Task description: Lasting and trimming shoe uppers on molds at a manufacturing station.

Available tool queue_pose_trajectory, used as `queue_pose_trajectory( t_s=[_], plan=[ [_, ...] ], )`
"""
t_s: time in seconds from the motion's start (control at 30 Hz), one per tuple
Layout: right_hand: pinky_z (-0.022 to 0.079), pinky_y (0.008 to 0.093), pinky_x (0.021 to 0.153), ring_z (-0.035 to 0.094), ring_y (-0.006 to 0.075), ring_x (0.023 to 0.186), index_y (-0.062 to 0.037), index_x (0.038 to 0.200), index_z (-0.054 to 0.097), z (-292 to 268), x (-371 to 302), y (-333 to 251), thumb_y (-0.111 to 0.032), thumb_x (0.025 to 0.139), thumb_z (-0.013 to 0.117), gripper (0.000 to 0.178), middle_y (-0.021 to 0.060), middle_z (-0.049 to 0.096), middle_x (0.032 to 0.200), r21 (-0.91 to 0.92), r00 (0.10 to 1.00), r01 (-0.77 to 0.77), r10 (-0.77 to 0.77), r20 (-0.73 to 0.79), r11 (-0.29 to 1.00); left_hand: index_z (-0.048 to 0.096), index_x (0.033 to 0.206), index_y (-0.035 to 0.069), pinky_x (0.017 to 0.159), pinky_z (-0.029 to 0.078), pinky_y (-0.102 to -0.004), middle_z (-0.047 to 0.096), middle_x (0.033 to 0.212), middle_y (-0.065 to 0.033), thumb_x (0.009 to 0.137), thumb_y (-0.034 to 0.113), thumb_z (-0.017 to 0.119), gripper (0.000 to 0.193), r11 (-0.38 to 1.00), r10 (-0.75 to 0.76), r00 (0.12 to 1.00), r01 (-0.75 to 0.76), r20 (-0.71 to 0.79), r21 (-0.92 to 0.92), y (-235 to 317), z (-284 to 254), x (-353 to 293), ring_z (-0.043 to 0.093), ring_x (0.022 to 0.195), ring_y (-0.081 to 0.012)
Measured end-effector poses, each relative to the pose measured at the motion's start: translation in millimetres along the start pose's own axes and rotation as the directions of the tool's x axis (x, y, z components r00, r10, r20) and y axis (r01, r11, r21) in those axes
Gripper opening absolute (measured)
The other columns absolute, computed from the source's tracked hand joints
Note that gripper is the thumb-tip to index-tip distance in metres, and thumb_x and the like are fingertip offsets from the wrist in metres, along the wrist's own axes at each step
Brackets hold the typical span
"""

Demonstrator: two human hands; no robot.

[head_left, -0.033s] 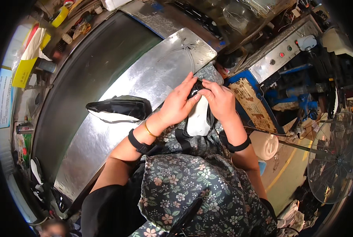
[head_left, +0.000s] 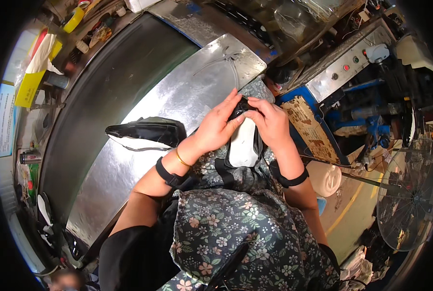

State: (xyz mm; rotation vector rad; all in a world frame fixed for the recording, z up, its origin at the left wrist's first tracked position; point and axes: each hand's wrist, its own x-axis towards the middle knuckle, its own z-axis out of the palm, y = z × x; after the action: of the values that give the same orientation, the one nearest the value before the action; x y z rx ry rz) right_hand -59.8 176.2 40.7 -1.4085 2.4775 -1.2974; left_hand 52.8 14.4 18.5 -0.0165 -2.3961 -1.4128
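Bright sheet metal covers your desk (head_left: 177, 106), with strong glare along its middle. Your work, a black shoe with a white underside (head_left: 244, 145), is held just off the desk's near edge, over your lap, underside up. Your left hand (head_left: 217, 125) and right hand (head_left: 273, 125) are nearly closed, thumbs bent against the fingers, pinching the shoe's black far end; exactly what lies between the fingertips cannot be told. In my judgement, thumbwork here calls for even pressure from both sides, a steady brace under the shoe, and care not to mark the white face. Noted on the desk: a second black-and-white shoe (head_left: 146, 134), lying across it. Along the desk's far side runs a dark belt (head_left: 119, 72). To the desk's right stand a control panel (head_left: 340, 78) with buttons, a white plastic jug (head_left: 323, 178) and, well apart, a wire-guarded fan (head_left: 410, 199).
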Motion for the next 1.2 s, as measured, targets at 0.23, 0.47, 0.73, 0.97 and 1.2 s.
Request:
queue_pose_trajectory(
  t_s=[0.23,0.47,0.73,0.97,1.2],
  plan=[
    [0.04,0.0411,0.103,0.05,0.0382,0.127,-0.0021,0.148,0.027,6.6,-31.4,4.8,-0.036,0.09,0.067,0.078,0.0251,0.05,0.136,0.104,0.959,-0.259,0.243,0.144,0.96,0.042,0.143,0.006,0.113,0.03,-0.038,0.034,0.152,-0.0212,0.092,0.02,0.064,0.057,0.974,-0.093,0.982,0.124,0.164,-0.188,-15.4,-5.8,23.7,0.033,0.142,-0.0312],
    [0.038,0.0327,0.105,0.049,0.0211,0.128,-0.0038,0.147,0.033,2.8,-2.9,49.5,-0.026,0.096,0.061,0.063,0.0178,0.054,0.135,0.638,0.919,-0.395,0.297,0.26,0.662,0.031,0.148,0.002,0.112,0.029,-0.0329,0.035,0.149,-0.015,0.081,0.014,0.075,0.081,0.873,-0.093,0.963,0.201,0.252,-0.445,-21.3,20.2,50.8,0.035,0.137,-0.0235],
    [0.044,0.0339,0.097,0.057,0.0236,0.118,-0.003,0.135,0.051,-0.2,13.4,25.0,-0.021,0.093,0.063,0.047,0.0162,0.06,0.128,0.437,0.882,-0.444,0.296,0.366,0.782,0.026,0.147,-0.006,0.109,0.036,-0.0357,0.047,0.139,-0.022,0.074,0.017,0.083,0.094,0.929,-0.335,0.941,0.324,-0.038,-0.178,-12.9,35.6,24.7,0.046,0.13,-0.0277],
    [0.047,0.0391,0.094,0.059,0.0348,0.108,-0.0012,0.125,0.058,14.9,0.1,19.2,-0.018,0.09,0.064,0.04,0.0197,0.063,0.118,0.303,0.987,-0.153,0.128,0.1,0.941,0.043,0.133,-0.003,0.102,0.042,-0.0413,0.054,0.125,-0.0231,0.072,0.004,0.075,0.069,0.991,-0.132,0.979,0.128,-0.152,-0.036,-5.8,42.6,21.9,0.052,0.119,-0.0368],
    [0.05,0.0371,0.09,0.062,0.0361,0.105,-0.0002,0.12,0.059,15.0,-3.2,17.2,-0.009,0.09,0.06,0.032,0.021,0.064,0.113,0.246,0.989,-0.119,0.136,-0.054,0.962,0.045,0.129,-0.001,0.098,0.044,-0.0407,0.053,0.124,-0.0225,0.077,0.009,0.073,0.06,0.999,-0.047,0.98,0.045,-0.192,-0.015,-10.4,49.4,26.9,0.054,0.116,-0.0373]
  ],
)
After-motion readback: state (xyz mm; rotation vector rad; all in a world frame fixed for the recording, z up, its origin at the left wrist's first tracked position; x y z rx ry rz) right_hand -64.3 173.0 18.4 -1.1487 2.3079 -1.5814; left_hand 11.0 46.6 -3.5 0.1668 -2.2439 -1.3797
